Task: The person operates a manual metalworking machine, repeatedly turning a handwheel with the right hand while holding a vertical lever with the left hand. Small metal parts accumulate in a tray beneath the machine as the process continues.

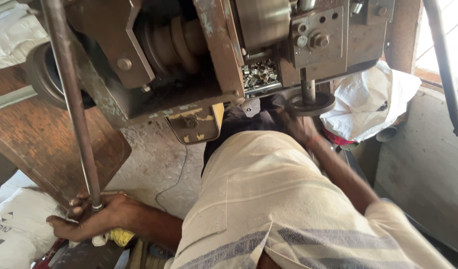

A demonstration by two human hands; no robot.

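left hand (92, 219) clenched around the lower end of a long steel lever rod (72, 104), which rises steeply past a rusty plate (39, 144). right hand (299, 127) reaches under the round die holder (308, 103) of the press machine (199, 55); its grip is blurred and cannot be told. white sack (366, 102) just beside.

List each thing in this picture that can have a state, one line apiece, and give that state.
Left hand: closed around the lower end of the metal rod.
Right hand: reaching under the machine, blurred; grip unclear.
Metal rod: tilted, nearly upright.
Tray of small metal parts: filled.
White sack: crumpled, open.
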